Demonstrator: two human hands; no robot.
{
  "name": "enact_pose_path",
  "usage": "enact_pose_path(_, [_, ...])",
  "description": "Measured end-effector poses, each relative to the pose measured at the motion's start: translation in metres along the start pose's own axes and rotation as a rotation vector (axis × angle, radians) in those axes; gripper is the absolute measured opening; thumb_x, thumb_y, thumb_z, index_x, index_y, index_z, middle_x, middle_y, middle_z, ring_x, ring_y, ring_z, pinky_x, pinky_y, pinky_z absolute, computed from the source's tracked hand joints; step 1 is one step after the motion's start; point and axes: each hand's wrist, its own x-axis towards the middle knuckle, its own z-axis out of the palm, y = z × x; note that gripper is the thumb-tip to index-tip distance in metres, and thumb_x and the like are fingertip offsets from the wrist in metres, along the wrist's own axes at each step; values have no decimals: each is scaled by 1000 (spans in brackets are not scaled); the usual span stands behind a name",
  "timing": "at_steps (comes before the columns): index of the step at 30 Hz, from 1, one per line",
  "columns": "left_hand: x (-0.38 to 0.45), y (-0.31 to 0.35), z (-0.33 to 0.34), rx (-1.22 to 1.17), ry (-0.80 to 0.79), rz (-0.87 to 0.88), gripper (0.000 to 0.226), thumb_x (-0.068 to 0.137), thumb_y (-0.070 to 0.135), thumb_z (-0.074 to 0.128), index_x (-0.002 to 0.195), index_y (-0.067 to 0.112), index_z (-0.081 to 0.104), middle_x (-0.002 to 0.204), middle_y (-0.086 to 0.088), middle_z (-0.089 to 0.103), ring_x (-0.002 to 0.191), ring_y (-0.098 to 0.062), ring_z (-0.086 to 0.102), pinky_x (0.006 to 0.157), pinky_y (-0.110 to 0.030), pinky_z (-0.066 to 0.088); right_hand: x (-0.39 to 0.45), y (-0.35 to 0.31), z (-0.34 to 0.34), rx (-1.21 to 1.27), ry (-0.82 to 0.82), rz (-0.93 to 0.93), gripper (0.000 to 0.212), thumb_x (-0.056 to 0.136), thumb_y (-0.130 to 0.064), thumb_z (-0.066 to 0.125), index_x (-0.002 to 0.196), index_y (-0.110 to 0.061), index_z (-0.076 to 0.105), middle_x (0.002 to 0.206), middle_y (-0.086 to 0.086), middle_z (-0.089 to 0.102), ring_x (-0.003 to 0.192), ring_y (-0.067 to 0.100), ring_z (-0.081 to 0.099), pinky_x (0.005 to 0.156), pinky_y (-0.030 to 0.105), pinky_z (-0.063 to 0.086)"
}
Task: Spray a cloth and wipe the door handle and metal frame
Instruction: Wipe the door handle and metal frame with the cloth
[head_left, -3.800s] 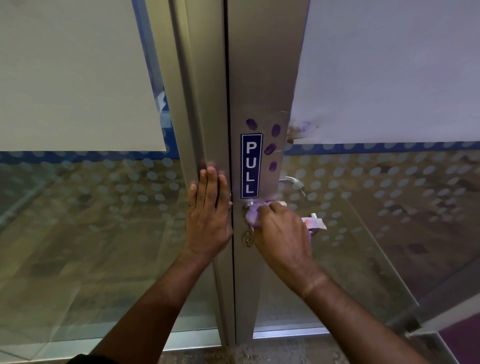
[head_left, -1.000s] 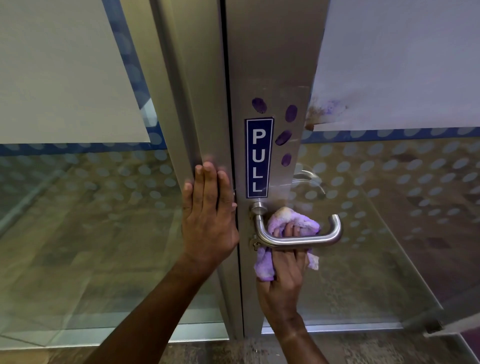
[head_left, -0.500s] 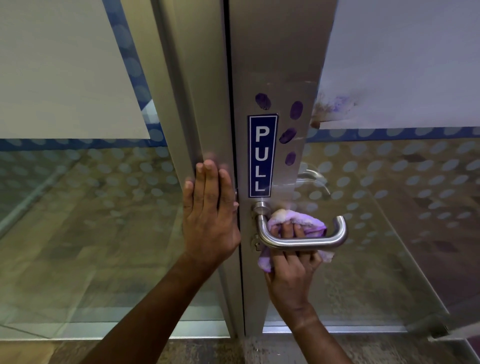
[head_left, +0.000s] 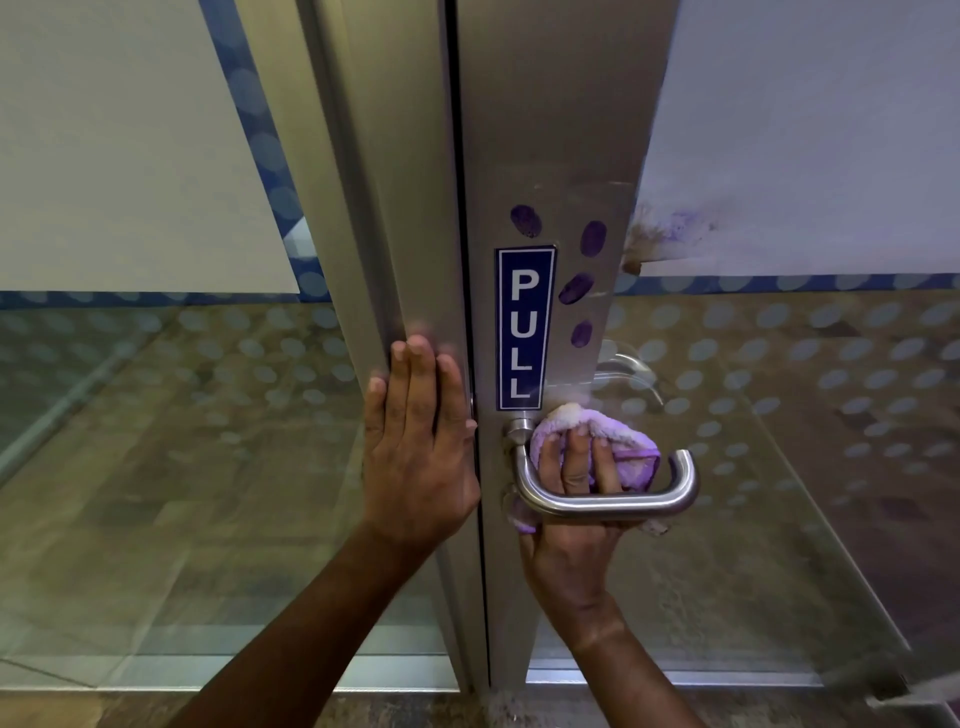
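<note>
Head view: your right hand (head_left: 574, 512) reaches up behind the door handle (head_left: 605, 493), a smooth brushed-steel tube bent into a rounded U that stands off the door on a short round collar. The fingers (head_left: 575, 457) of that hand are curled upward and pressed together around the cloth (head_left: 621, 441), a soft, fuzzy lilac wad bunched between your fingertips and the metal frame (head_left: 550, 156). The cloth bulges above the handle's bar, and a small fold of it shows below the bar's left bend, near the collar. The bar itself crosses in front of your fingers, so you cannot see whether the cloth touches the tube's back side.

Your left hand (head_left: 415, 452) lies flat to the left of the handle, fingers straight and close together, palm pressed against the matte silver upright just across the dark vertical seam.

Directly above the handle's collar sits the PULL sign (head_left: 523, 327), a tall, narrow blue rectangle with white letters. Around its top and right edge are four oval purple smudges (head_left: 575, 287), dull against the satin metal. Right of these, a brownish-purple stain (head_left: 660, 234) marks the lower corner of the frosted film on the glass panel (head_left: 805, 415). Below that film the glass is clear with a pattern of pale round dots.
</note>
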Motion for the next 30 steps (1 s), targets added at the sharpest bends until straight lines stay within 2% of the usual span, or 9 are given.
enact_pose_path(5, [0,1,-1,1,-5,2,65,104,23,28,155,8,-9,163,-10,-18,152,-25,-10,124,-41,-3,-26,12,-9,-70,-80,-51,54,80,-22,60,133,-14,56,153,8,42,152,15,15,100,44,25])
enact_pose_path(7, [0,1,-2,3,-7,2,63,105,23,26,155,8,-9,163,-10,-18,153,-25,-10,124,-41,-3,-23,11,-10,-66,-88,-40,61,78,-28,58,137,-15,49,163,5,27,153,15,11,99,45,23])
enact_pose_path(10, [-1,0,-2,-7,-16,5,64,105,23,27,155,8,-9,163,-10,-18,152,-25,-11,124,-41,-4,-4,5,-8,-18,-36,-48,83,80,-31,56,156,-21,25,168,-3,1,153,19,7,114,47,14])
enact_pose_path(12, [-1,0,-2,-12,-21,-1,64,105,24,27,155,8,-10,163,-10,-19,152,-25,-11,124,-42,-4,8,2,-5,-31,12,-56,87,83,-30,55,159,-24,13,168,-2,2,149,24,16,121,45,9])
enact_pose_path(15, [0,0,-2,-15,-22,-4,64,105,23,27,155,8,-9,163,-10,-19,152,-25,-11,124,-42,-3,8,3,-4,-39,13,-72,88,81,-27,57,158,-25,15,167,-2,4,146,26,20,121,47,9])
enact_pose_path(19, [-1,1,-2,-11,-15,-5,63,104,21,27,155,7,-7,163,-11,-17,153,-26,-9,124,-42,-3,-23,14,-9,-57,-83,-90,68,80,-26,58,145,-19,41,164,0,19,151,16,16,109,47,20])
enact_pose_path(21, [0,2,-3,-10,-21,-12,63,105,22,27,155,7,-8,163,-11,-18,153,-26,-10,124,-42,-3,-27,16,-10,-49,-100,-70,63,82,-29,56,142,-18,44,165,-3,16,151,16,18,103,46,22])
enact_pose_path(25, [-1,1,-3,-19,-21,-7,63,105,23,26,155,7,-9,163,-11,-18,152,-25,-10,124,-42,-3,0,7,-6,-37,-10,-82,78,90,-34,50,159,-22,15,168,-1,2,153,21,10,119,48,12])
enact_pose_path(30, [1,1,-3,-22,-24,-10,63,105,22,27,155,8,-9,163,-10,-19,152,-25,-11,124,-41,-4,11,5,-1,-99,22,-94,87,81,-31,56,159,-22,16,167,-1,4,152,22,13,121,47,2])
